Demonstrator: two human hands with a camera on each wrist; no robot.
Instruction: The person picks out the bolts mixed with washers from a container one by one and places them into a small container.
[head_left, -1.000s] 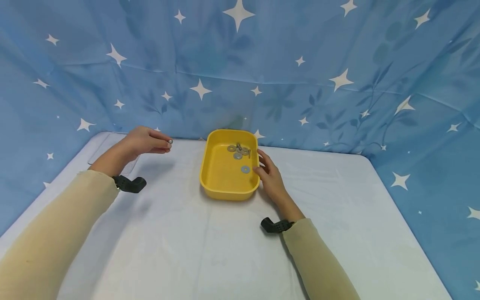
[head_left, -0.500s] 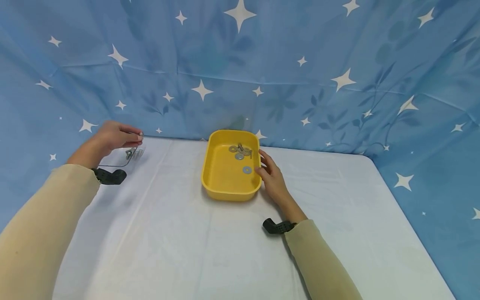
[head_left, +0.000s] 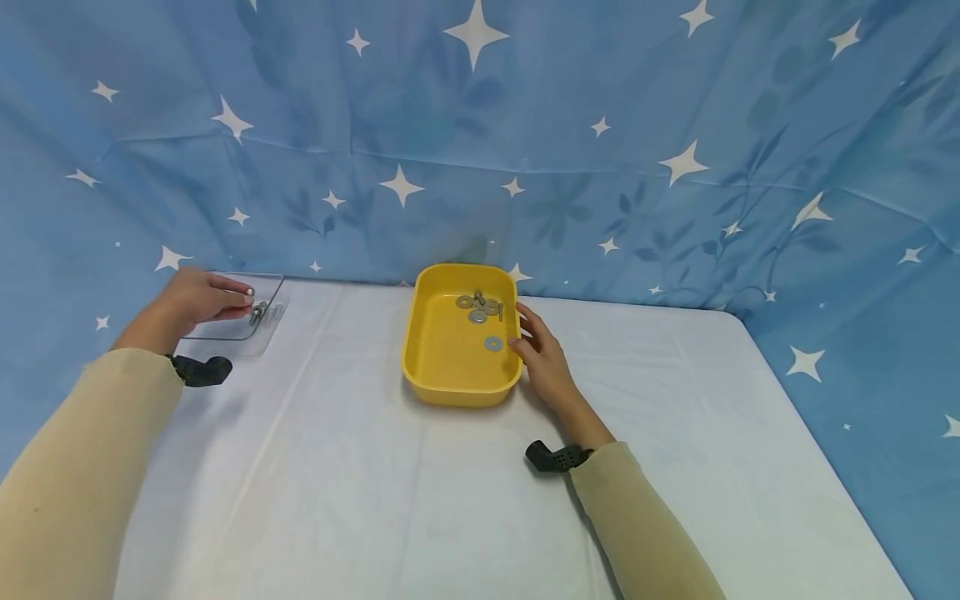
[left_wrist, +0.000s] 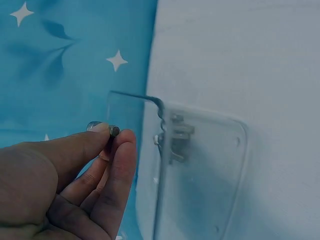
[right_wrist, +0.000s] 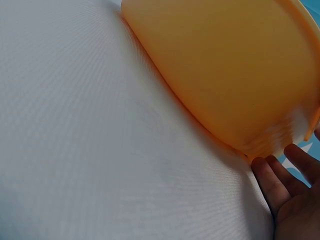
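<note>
In the head view my left hand (head_left: 193, 302) is at the back left, over a clear plastic box (head_left: 262, 340). Between thumb and fingertips it pinches a small metal bolt (left_wrist: 115, 131), whose end shows in the left wrist view. Several metal bolts (head_left: 258, 312) lie together in the box. My right hand (head_left: 549, 365) holds the right side of a yellow tray (head_left: 460, 398), thumb at the rim and fingers along the outer wall (right_wrist: 225, 75). Inside the tray are several flat washers (head_left: 492, 343) and a few small bolts (head_left: 480, 298).
A white cloth (head_left: 337, 483) covers the table. Behind it hangs a blue curtain (head_left: 450, 108) with white stars, close to the tray and the box. Black wrist cameras sit on the left wrist (head_left: 201, 371) and right wrist (head_left: 557, 457).
My left hand has moved left with the bolt, from open table to over the clear box, and has lowered since half a second ago. The right hand has stayed at the tray.
</note>
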